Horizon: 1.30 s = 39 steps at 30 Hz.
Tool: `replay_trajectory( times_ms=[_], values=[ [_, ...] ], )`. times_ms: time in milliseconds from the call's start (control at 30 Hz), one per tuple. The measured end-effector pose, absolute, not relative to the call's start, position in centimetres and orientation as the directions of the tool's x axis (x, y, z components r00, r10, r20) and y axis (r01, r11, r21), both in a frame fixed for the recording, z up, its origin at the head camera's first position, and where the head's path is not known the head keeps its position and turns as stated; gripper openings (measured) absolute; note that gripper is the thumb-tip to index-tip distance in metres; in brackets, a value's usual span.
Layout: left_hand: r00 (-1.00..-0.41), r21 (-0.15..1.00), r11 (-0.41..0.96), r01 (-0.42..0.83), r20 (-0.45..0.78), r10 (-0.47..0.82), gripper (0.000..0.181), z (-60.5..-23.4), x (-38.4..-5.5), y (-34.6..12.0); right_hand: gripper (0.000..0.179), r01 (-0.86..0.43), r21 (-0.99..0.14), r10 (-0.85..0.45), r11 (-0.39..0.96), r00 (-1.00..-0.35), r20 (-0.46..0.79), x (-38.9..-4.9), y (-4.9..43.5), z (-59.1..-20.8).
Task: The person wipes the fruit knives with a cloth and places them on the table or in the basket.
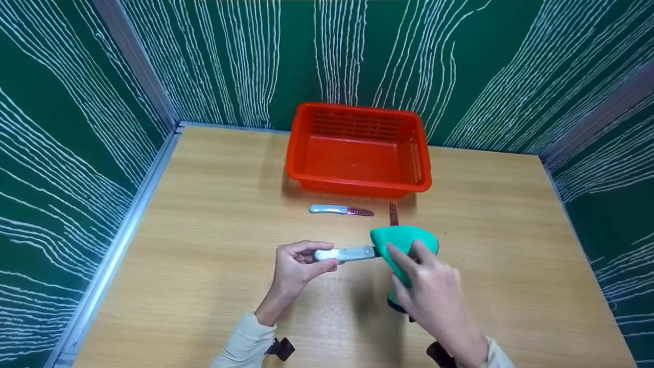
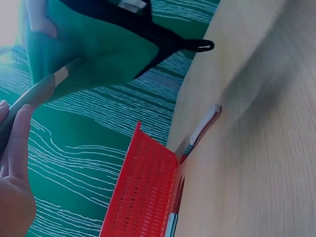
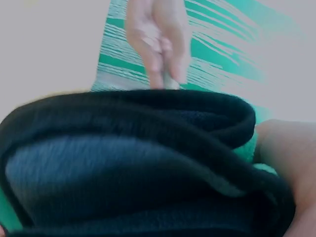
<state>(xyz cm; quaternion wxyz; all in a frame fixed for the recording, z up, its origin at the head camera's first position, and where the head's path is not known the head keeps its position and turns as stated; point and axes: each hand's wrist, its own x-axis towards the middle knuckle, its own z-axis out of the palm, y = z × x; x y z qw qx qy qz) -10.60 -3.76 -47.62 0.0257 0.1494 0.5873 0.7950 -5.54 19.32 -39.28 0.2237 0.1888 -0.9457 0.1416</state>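
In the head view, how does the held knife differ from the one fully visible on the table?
The held knife is raised in the left hand; the table knife lies on the tabletop. The held knife's blade is mostly covered by the green cloth; the table knife's is bare. Both have greyish handles.

This is a small enclosed booth. Green panels (image 1: pixel 296 61) with white wavy lines, joined by grey posts (image 1: pixel 135 61), wall in a wooden tabletop (image 1: pixel 214 204).
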Motion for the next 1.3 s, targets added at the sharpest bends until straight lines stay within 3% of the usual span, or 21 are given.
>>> replay_trajectory(
  times_ms=[233,500,1033,1300],
  values=[
    [-0.946,0.918,-0.353,0.184,0.263,0.191,0.030,-47.6,-10.4,-3.6,0.039,-0.459,-0.083,-0.365,0.884,-0.791,0.492,-5.8,19.0,-40.5],
    [-0.920,0.871,-0.422,0.252,0.351,0.175,0.028,-48.0,-10.3,-3.3,0.039,-0.419,-0.075,-0.344,0.905,-0.824,0.451,-5.4,19.7,-40.3],
    [-0.928,0.878,-0.422,0.226,0.326,0.179,0.026,-47.9,-10.1,-3.6,0.039,-0.255,-0.207,-0.164,0.944,-0.912,0.376,-4.4,22.2,-39.9],
    [-0.922,0.883,-0.410,0.228,0.331,0.199,0.027,-48.0,-10.4,-3.5,0.034,-0.267,-0.266,-0.106,0.926,-0.861,0.498,-4.7,23.8,-39.5]
  ],
)
